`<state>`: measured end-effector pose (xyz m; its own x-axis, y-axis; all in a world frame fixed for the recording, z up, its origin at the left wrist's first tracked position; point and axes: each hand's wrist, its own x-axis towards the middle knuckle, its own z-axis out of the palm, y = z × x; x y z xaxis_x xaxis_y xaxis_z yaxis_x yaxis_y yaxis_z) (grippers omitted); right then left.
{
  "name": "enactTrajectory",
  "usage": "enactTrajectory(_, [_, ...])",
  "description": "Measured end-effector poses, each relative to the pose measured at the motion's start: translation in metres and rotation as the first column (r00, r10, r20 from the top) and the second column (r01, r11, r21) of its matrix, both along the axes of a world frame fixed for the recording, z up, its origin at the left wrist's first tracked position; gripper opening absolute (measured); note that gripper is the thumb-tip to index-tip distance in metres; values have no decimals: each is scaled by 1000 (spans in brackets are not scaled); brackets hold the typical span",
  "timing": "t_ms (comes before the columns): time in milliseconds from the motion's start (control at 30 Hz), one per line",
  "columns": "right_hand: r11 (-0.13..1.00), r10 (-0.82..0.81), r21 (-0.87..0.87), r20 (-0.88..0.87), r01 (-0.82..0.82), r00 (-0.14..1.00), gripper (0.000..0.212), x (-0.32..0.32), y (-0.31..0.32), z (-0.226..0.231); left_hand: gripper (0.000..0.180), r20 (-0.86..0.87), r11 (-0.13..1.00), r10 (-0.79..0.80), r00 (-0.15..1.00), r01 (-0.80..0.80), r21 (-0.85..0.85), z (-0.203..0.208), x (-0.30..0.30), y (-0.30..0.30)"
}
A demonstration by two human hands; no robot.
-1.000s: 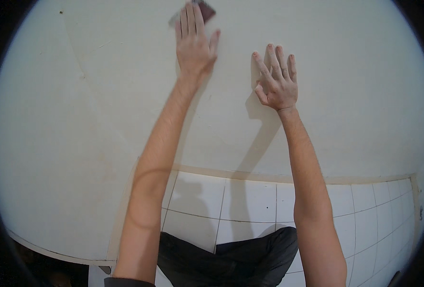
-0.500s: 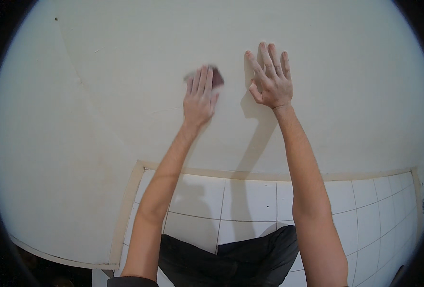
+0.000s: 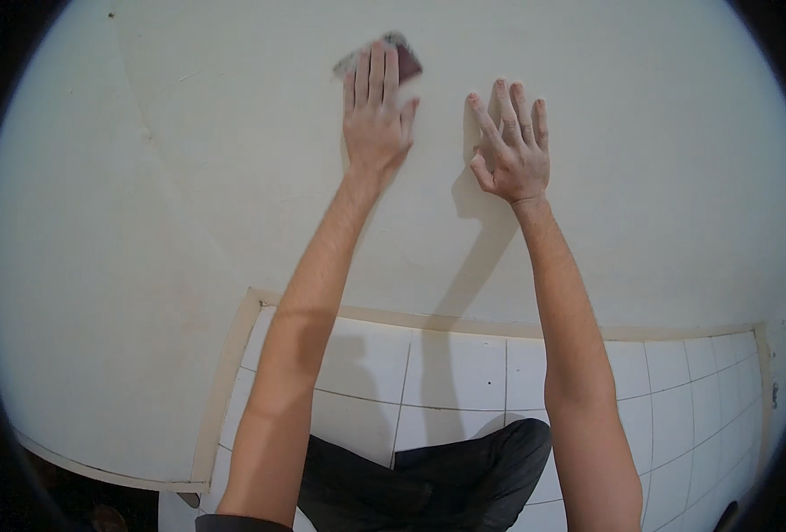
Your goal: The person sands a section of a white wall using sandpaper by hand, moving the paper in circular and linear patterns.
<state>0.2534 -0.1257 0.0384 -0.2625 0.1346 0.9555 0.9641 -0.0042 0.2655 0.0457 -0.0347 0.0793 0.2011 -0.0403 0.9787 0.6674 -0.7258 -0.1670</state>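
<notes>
Flatly, the left hand [image 3: 379, 124] covers a reddish-brown and grey sheet [image 3: 409, 66] far up the wall [image 3: 251, 177], fingers straight; the right hand [image 3: 513, 160], fingers spread, faces the wall, nearer and right.

The wall [image 3: 273, 160] looks like smooth, matt paint, with a faint line and small scratches. The sheet [image 3: 409, 66] looks matt and papery, its grain blurred. Floor tiles [image 3: 473, 368] look like smooth ceramic; the trousers [image 3: 499, 470] are soft, matt cloth.
</notes>
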Motion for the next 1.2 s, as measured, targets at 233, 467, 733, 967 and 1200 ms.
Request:
enactTrajectory(233, [999, -4, -46, 22, 5, 1000, 83, -4, -8, 0, 83, -84, 980, 49, 995, -64, -188, -77, -19, -10])
enactTrajectory(467, [999, -16, -32, 35, 18, 999, 83, -3, -9, 7, 85, -60, 974, 85, 995, -96, -205, -89, -17, -6])
enactTrajectory(733, [999, -20, -31, 45, 21, 999, 84, -3, -7, 6, 84, -31, 980, 96, 995, -100, -175, -93, -15, -6])
enactTrajectory(967, [999, -7, -36, 42, 9, 999, 84, -2, -7, 6, 76, -43, 981, 32, 999, -40, -189, -94, -15, -3])
enactTrajectory(1200, [999, -33, -26, 43, 34, 999, 85, -4, -5, 6, 78, -30, 993, 36, 999, -39, -112, -98, -18, 5])
